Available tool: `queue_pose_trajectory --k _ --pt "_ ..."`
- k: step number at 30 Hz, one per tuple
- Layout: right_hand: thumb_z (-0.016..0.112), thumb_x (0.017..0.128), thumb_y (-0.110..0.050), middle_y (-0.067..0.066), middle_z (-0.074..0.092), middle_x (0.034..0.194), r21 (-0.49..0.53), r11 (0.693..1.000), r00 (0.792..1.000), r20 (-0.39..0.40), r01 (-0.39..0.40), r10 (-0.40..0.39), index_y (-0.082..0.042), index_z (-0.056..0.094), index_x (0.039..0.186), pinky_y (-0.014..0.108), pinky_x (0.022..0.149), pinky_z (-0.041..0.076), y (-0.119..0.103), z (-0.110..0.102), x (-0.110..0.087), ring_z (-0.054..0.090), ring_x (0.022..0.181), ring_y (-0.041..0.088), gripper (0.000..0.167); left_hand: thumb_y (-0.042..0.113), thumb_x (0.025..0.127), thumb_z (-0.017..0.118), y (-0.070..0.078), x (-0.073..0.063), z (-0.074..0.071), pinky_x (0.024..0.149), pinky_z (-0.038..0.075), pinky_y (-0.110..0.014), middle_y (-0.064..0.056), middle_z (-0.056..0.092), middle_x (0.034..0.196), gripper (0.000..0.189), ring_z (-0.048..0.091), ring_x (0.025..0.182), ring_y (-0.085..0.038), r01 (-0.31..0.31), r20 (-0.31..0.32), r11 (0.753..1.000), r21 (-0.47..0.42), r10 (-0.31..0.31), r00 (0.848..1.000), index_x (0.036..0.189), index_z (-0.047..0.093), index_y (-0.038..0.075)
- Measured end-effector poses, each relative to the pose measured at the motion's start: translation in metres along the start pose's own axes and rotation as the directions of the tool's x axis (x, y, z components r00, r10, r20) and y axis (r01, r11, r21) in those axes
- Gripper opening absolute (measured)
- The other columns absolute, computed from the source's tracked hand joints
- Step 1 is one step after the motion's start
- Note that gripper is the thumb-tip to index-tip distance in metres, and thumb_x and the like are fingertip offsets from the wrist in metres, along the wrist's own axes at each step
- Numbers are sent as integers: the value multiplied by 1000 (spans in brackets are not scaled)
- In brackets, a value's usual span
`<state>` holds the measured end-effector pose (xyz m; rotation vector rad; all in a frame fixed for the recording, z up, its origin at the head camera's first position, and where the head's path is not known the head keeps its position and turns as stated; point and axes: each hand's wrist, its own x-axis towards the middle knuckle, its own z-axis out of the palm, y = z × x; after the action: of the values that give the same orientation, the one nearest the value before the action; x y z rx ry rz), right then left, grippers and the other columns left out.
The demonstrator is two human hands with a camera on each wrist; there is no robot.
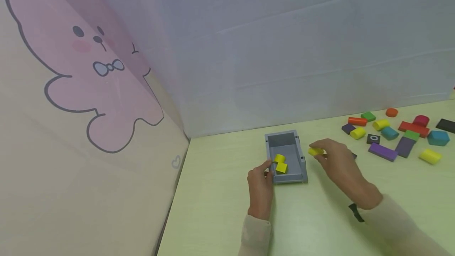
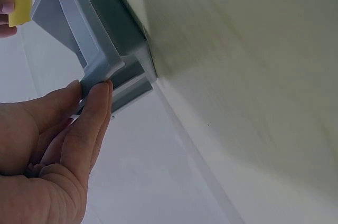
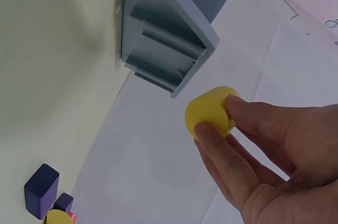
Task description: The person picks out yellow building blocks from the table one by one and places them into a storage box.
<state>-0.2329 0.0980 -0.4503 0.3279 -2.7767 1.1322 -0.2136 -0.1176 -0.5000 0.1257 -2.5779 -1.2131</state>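
My left hand [image 1: 260, 189] pinches the near-left rim of a grey plastic box [image 1: 302, 165] between thumb and fingers, as the left wrist view shows too. The box stands on the table, open side up. Inside it, toward the near end, lie two yellow blocks: a rounded one [image 1: 279, 158] and a squarer-looking one [image 1: 282, 168] against it. A yellow cylinder block [image 3: 207, 115] is between the thumb and fingertips of my right hand [image 1: 337, 167], held in the air just right of the box. The right palm partly shows in the right wrist view.
Many loose blocks lie on the table [image 1: 217, 192] to the right, among them a long purple block [image 1: 382, 152], a red block [image 1: 414, 128], a teal block [image 1: 438, 138] and a yellow cylinder [image 1: 430, 156]. A pale sheet [image 1: 302, 50] hangs behind; a bear-printed sheet [image 1: 113, 102] borders the left.
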Motion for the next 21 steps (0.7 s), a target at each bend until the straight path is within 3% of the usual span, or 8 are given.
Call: queue_pose_trajectory --k 21 --pt "76 89 12 26 70 127 34 996 995 -49 88 -87 4 71 124 57 90 59 -23 9 -1 69 113 47 36 -13 87 77 -1 -1 -2 59 51 -18 -15 79 113 38 71 74 -11 -35 -4 999 -6 35 999 121 79 2"
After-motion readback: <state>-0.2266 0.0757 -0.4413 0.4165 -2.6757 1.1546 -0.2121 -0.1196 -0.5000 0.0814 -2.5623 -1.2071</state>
